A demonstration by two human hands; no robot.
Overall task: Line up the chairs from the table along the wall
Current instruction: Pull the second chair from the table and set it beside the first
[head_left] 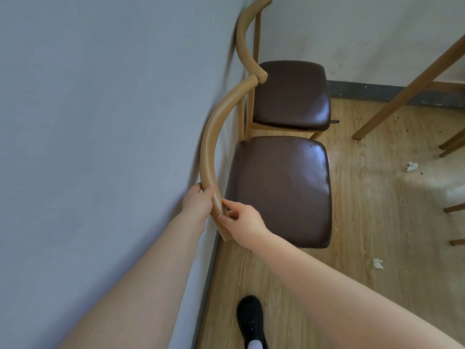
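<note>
Two wooden chairs with dark brown padded seats stand side by side, backs to the grey wall [100,122]. The near chair [281,187] has a curved tan backrest rail. My left hand [198,200] wraps the rail's lower part from the wall side. My right hand [241,220] grips the same rail end from the seat side, fingers curled round it. The far chair [292,94] sits in the corner, its rail end almost touching the near chair's rail.
A wooden table leg [407,89] slants down at the right. Further chair legs [453,144] show at the right edge. Bits of white paper [411,167] lie on the wood floor. My black shoe [251,321] is near the skirting.
</note>
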